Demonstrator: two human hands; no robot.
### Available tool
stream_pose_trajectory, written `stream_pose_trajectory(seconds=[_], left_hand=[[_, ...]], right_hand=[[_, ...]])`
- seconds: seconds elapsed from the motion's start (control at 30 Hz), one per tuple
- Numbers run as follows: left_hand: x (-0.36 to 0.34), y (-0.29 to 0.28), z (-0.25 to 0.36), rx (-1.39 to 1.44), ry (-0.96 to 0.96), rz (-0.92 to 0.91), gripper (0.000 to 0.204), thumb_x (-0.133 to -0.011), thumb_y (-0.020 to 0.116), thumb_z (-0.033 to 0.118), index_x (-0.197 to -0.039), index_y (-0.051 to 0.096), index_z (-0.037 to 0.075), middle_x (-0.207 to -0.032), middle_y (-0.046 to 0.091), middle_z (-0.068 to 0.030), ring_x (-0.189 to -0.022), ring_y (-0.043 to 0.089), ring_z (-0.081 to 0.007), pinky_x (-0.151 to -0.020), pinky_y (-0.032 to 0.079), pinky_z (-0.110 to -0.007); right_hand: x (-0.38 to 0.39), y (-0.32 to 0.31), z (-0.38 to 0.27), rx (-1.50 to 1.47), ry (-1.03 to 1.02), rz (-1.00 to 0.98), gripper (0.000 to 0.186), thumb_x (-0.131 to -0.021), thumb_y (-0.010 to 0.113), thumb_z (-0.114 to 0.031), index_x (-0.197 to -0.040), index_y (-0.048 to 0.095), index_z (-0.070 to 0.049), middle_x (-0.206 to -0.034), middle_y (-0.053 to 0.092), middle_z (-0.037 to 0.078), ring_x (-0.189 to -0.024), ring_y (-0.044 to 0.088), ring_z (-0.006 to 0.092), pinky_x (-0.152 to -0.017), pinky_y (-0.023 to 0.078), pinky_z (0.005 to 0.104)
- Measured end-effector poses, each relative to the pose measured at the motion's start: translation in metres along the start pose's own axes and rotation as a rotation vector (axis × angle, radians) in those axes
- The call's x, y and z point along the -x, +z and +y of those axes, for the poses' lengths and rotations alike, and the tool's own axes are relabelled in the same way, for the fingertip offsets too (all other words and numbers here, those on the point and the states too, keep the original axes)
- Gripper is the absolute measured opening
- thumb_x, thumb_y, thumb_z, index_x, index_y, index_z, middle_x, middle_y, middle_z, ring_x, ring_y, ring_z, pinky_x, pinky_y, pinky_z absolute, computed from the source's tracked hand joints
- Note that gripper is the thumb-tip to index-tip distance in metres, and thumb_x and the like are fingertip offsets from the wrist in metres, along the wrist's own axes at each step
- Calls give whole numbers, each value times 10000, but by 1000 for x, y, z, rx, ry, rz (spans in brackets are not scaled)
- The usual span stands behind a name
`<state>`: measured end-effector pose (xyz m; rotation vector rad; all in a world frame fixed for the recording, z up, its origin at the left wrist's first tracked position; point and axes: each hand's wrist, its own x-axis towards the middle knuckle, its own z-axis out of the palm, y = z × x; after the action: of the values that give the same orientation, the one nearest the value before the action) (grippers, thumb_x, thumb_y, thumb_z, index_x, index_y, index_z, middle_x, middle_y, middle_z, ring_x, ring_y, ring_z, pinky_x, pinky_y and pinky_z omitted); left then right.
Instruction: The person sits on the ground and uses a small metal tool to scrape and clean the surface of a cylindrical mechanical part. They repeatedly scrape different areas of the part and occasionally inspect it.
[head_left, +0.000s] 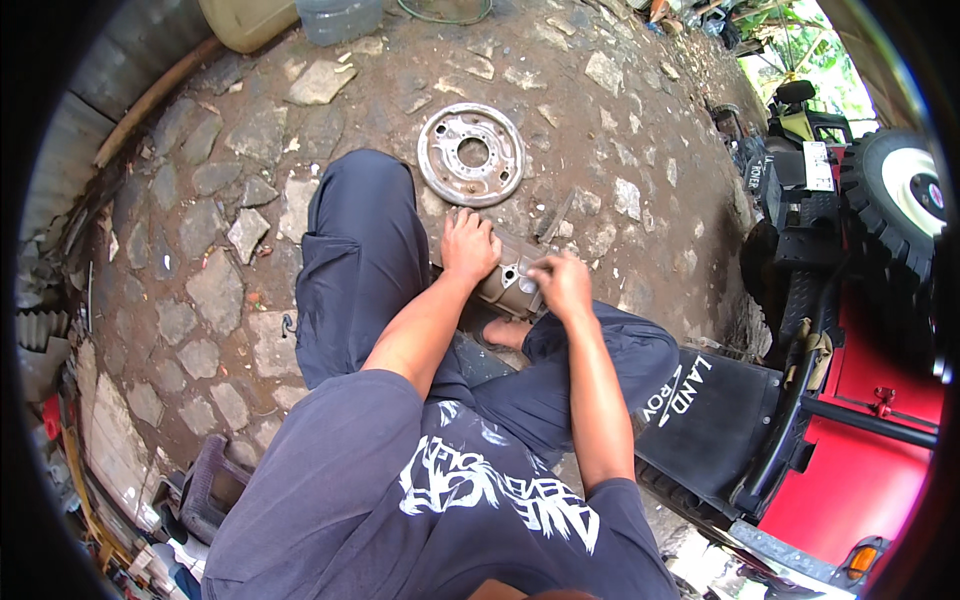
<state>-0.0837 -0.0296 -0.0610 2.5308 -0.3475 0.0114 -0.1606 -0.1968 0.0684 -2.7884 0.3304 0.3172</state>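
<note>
Between my legs is a grimy brown curved metal part (500, 298) with a pale fitting with a hole in it. My left hand (470, 247) grips the part's upper left, fingers curled over it. My right hand (562, 282) is closed at its right side, fingertips against it on something I cannot make out. A round rusty metal plate (498, 153) with a central hole lies flat on the stone ground just beyond my hands. My bare foot (508, 334) shows below the part.
A red vehicle (830, 470) with a black mudflap and spare wheel (890, 200) stands close at my right. Plastic containers (337, 18) sit at the top. A corrugated metal wall (65, 150) with a wooden pole runs along the left. A dark plastic object (215, 480) lies lower left.
</note>
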Motion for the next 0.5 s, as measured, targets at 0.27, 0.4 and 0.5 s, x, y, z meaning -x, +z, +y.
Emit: stream_pose_trajectory(seconds=[0.27, 0.4, 0.5], left_hand=[[-78, -100, 74, 628, -84, -323, 368, -961, 697, 382, -1236, 811, 166, -1188, 790, -162, -1219, 707, -317, -1162, 438, -468], [-104, -188, 94, 939, 211, -505, 386, -1020, 710, 332, -1268, 761, 41, -1127, 798, -119, -1077, 733, -175, -992, 539, -335], [-112, -209, 93, 877, 298, -551, 392, -1027, 729, 294, -1301, 742, 15, -1172, 784, -108, -1068, 729, -149, -953, 551, -333]], right_hand=[[-13, -152, -3, -661, 15, 242, 349, -930, 842, -245, -1188, 788, -16, -1087, 818, 117, -954, 764, 169, -863, 587, 327], [-30, -187, -17, -834, -117, 312, 350, -974, 805, -195, -1233, 735, 29, -1081, 790, 91, -937, 719, 128, -856, 575, 287], [-54, -158, -19, -1014, -173, 267, 369, -983, 800, -242, -1202, 729, 46, -1032, 786, 106, -904, 726, 151, -831, 581, 303]])
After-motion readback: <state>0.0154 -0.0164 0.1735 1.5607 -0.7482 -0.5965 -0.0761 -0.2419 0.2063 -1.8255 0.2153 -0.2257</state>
